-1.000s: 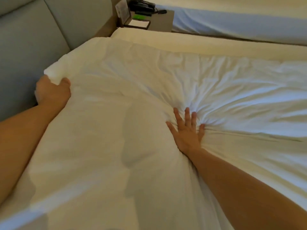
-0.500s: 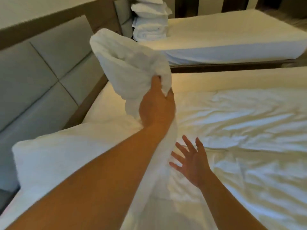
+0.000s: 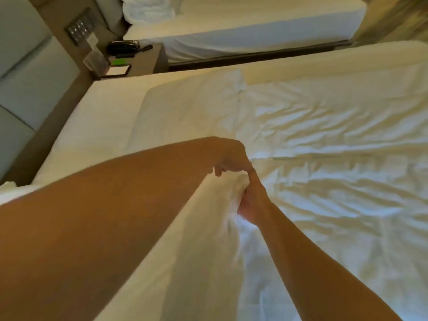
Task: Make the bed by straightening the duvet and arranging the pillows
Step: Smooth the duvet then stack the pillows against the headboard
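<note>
The white duvet (image 3: pixel 324 140) lies wrinkled across the bed, its top edge (image 3: pixel 185 100) turned back short of the headboard. A raised ridge of duvet fabric (image 3: pixel 208 216) runs from the bottom of the view up to my hands. My left hand (image 3: pixel 231 158) curls over the top of this ridge and grips it. Just below, my right hand (image 3: pixel 252 200) holds the same ridge from the right, fingers sunk into the cloth. A white corner, perhaps a pillow (image 3: pixel 9 188), shows at the left edge.
Bare mattress sheet (image 3: pixel 99 117) lies between the duvet and the grey padded headboard (image 3: pixel 23 89) on the left. A nightstand (image 3: pixel 148 59) with a black phone (image 3: pixel 122 46) stands beyond the bed. A second bed (image 3: pixel 254 22) with piled white linen (image 3: pixel 148 8) is behind.
My left hand has come down from holding the bunched duvet high in the air. My right hand, open and hovering before, now grips the fold beside it.
</note>
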`<state>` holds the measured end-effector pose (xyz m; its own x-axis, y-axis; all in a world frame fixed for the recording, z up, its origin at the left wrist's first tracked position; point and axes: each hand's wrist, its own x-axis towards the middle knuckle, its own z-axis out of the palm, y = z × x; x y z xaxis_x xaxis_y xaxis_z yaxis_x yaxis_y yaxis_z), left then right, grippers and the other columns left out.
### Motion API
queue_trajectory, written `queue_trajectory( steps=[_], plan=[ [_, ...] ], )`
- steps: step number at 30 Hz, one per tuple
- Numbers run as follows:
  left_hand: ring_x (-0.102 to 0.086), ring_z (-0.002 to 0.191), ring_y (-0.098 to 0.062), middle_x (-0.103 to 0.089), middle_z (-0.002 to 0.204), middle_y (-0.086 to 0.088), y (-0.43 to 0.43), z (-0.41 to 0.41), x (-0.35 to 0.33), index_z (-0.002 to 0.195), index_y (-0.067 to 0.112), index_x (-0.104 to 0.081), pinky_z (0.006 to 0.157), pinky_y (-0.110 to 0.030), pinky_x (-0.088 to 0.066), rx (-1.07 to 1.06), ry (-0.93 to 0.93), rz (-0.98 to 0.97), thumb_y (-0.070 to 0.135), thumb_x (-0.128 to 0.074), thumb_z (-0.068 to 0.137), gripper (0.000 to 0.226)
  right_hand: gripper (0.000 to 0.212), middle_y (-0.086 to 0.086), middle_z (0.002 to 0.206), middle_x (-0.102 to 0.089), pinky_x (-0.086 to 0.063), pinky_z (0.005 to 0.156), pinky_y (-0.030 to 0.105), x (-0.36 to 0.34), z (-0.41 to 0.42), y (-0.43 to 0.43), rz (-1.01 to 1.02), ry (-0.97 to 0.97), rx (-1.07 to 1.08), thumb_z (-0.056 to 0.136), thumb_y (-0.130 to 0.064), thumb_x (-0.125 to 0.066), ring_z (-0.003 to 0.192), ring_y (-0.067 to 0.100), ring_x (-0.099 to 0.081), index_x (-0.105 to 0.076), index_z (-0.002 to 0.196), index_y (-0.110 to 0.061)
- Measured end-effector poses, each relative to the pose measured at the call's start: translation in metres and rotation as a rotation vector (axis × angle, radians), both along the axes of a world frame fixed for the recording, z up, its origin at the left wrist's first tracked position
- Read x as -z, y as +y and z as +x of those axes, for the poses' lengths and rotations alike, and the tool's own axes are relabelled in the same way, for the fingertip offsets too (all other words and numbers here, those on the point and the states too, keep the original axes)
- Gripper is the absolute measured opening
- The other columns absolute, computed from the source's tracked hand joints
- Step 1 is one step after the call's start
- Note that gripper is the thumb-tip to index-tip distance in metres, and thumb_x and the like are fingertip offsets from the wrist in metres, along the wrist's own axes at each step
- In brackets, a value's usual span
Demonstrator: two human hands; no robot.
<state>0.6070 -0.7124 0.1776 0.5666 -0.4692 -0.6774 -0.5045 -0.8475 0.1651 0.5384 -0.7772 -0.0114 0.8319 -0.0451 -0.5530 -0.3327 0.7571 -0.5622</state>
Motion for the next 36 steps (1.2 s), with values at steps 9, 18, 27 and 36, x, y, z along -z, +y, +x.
queue_trajectory(
  steps=[9, 18, 27, 36],
  plan=[
    [0.021, 0.158, -0.021, 0.017, 0.172, 0.001, 0.155, -0.087, 0.086, 0.158, 0.056, -0.001, 0.128, -0.046, 0.011, 0.630, 0.036, -0.118, 0.085, -0.047, 0.086, 0.090, 0.131, 0.010, 0.139, -0.055, -0.061, 0.080, 0.047, -0.015, 0.019, 0.022, -0.681, 0.284, -0.191, 0.056, -0.075, -0.084, 0.120, 0.036, -0.062, -0.026, 0.152, -0.009],
    [-0.019, 0.158, -0.031, -0.050, 0.156, 0.000, 0.126, -0.101, 0.166, 0.115, 0.032, -0.068, 0.125, -0.060, 0.000, 0.965, -0.432, -0.492, 0.071, -0.043, 0.095, 0.050, 0.048, 0.013, 0.122, -0.071, -0.058, 0.097, 0.052, -0.024, 0.054, -0.007, -0.904, 0.046, -0.182, 0.095, -0.032, -0.062, 0.110, 0.035, -0.069, -0.060, 0.136, -0.007],
    [-0.061, 0.099, -0.017, -0.063, 0.081, 0.009, 0.065, -0.134, 0.227, 0.083, 0.027, -0.068, 0.118, -0.038, -0.029, 0.530, -0.476, -0.784, 0.057, -0.055, 0.099, 0.036, 0.060, 0.019, 0.138, -0.057, -0.044, 0.090, 0.037, 0.007, 0.042, -0.039, -1.208, 0.276, -0.334, 0.105, -0.042, -0.055, 0.125, 0.039, -0.057, -0.035, 0.148, -0.004],
    [-0.060, 0.120, -0.020, -0.068, 0.096, 0.005, 0.067, -0.130, 0.239, 0.096, 0.023, -0.067, 0.120, -0.043, -0.027, 0.631, -0.515, -0.906, 0.051, -0.050, 0.104, 0.034, 0.151, 0.018, 0.168, -0.020, -0.032, 0.120, 0.055, -0.009, 0.072, -0.050, -1.241, 0.405, -0.174, 0.065, -0.081, -0.076, 0.153, 0.039, -0.029, 0.013, 0.163, -0.009]
  ],
)
